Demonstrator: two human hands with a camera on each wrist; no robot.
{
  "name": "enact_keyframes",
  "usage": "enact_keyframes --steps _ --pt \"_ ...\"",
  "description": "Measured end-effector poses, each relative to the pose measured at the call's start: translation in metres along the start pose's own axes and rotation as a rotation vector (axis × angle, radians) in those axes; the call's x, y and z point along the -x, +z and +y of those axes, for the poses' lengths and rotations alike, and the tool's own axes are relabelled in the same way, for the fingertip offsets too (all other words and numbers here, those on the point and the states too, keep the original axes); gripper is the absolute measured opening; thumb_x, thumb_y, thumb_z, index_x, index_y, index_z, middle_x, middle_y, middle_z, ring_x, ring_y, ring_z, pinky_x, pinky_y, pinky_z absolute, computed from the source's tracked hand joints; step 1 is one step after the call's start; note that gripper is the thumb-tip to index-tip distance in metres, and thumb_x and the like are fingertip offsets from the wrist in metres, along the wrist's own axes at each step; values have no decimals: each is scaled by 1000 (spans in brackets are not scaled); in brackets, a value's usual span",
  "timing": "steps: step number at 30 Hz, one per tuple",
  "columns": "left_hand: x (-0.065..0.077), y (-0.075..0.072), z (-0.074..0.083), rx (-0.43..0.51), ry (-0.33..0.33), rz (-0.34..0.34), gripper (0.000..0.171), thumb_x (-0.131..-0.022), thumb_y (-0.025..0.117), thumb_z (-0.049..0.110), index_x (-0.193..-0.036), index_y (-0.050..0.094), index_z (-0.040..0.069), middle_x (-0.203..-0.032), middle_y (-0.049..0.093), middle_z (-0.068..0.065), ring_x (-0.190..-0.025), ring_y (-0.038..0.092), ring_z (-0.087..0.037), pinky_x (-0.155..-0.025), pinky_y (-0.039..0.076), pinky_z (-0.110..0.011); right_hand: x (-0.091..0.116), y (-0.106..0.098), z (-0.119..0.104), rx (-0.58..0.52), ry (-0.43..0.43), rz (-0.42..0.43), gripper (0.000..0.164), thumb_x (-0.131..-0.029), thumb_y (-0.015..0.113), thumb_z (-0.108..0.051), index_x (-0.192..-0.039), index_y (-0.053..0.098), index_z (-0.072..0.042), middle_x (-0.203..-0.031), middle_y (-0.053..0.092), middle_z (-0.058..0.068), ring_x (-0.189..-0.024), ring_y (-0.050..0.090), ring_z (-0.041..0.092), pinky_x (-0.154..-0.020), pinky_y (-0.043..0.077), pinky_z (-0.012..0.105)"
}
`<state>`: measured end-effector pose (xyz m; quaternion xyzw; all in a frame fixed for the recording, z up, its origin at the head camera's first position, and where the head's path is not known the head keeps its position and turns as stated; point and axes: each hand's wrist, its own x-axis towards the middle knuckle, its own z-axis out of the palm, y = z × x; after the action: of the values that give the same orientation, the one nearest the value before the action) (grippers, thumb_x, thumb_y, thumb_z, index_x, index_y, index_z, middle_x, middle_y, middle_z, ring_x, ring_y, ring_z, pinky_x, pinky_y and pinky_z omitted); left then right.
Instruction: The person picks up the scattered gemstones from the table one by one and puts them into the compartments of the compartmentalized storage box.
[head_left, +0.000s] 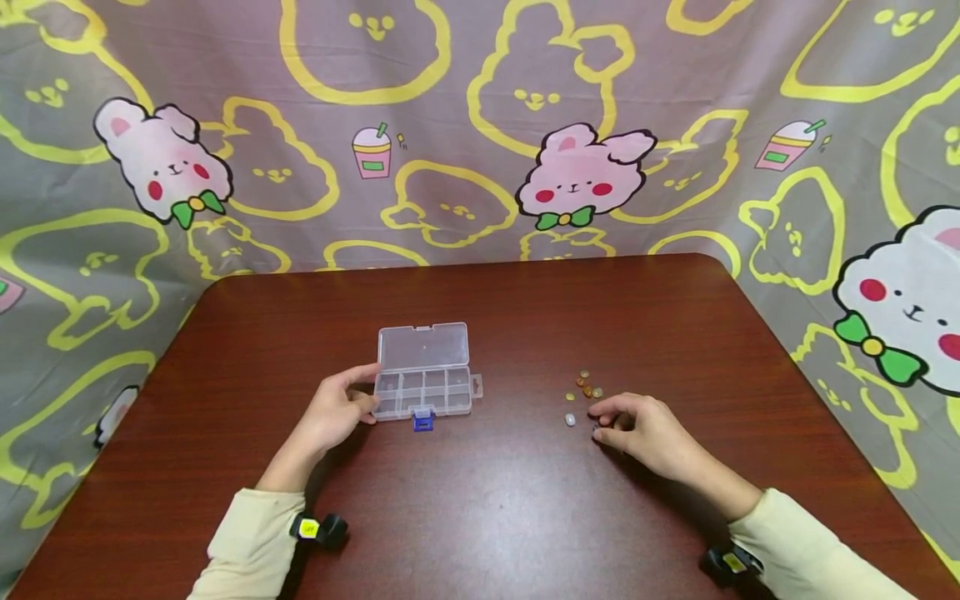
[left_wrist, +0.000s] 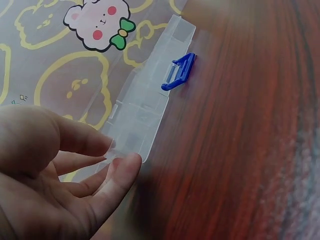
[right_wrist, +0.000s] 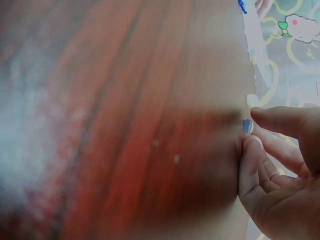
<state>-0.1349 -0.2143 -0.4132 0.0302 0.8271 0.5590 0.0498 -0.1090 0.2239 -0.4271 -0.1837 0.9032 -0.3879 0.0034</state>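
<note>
A clear plastic compartment box [head_left: 423, 410] with a blue latch [head_left: 423, 421] stands with its lid [head_left: 423, 347] raised at the back. My left hand [head_left: 337, 410] grips its left end between thumb and fingers; the left wrist view shows the thumb [left_wrist: 131, 162] against the box's corner. My right hand [head_left: 648, 433] is low over the table, index finger and thumb apart around a small blue-grey stone [right_wrist: 247, 126]. Beside those fingertips lies a whitish stone [head_left: 570, 420]. Just behind are several small amber and yellowish stones [head_left: 588, 391].
The dark red-brown wooden table [head_left: 480, 500] reaches back to a patterned cloth [head_left: 450, 200] that hangs behind and along both sides. A clear hanging tab [head_left: 477, 385] sticks out from the box's right end, toward the stones.
</note>
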Motion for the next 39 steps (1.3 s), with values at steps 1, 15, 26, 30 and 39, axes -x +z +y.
enact_keyframes --steps 1,15,26,30,39 --pt "0 0 0 3 -1 -3 51 -88 57 -14 -138 49 -14 -127 52 -35 -73 64 -17 -61 60 -30 0 0 0 6 -1 1 22 -80 82 -3 -100 76 -9 -83 64 -6 -68 56 5 -59 47 23" --pt "1 -3 1 48 -29 -43 54 -88 59 -14 -140 47 -14 -131 52 -34 -75 64 -18 -63 60 -32 -4 1 -2 30 -26 11 18 -79 82 0 -93 77 -8 -78 62 -9 -65 54 4 -56 46 23" --pt "1 -4 -2 57 -37 -50 49 -92 55 -12 -141 48 -12 -131 51 -35 -79 66 -22 -65 61 -33 -3 1 -5 40 -22 13 15 -79 83 -2 -90 77 -10 -75 61 -11 -64 53 3 -55 45 22" --pt "1 -4 -2 65 -35 -49 48 -92 54 -13 -140 48 -13 -131 51 -36 -79 66 -22 -65 61 -33 -1 0 -6 41 -20 9 15 -79 83 -2 -90 77 -11 -75 62 -11 -65 54 3 -56 46 22" --pt "1 -5 -2 53 -40 -51 47 -94 54 -11 -141 48 -12 -131 52 -36 -83 67 -24 -66 61 -34 1 0 -7 46 -21 8 14 -80 82 -3 -86 76 -14 -75 63 -12 -69 56 4 -60 48 23"
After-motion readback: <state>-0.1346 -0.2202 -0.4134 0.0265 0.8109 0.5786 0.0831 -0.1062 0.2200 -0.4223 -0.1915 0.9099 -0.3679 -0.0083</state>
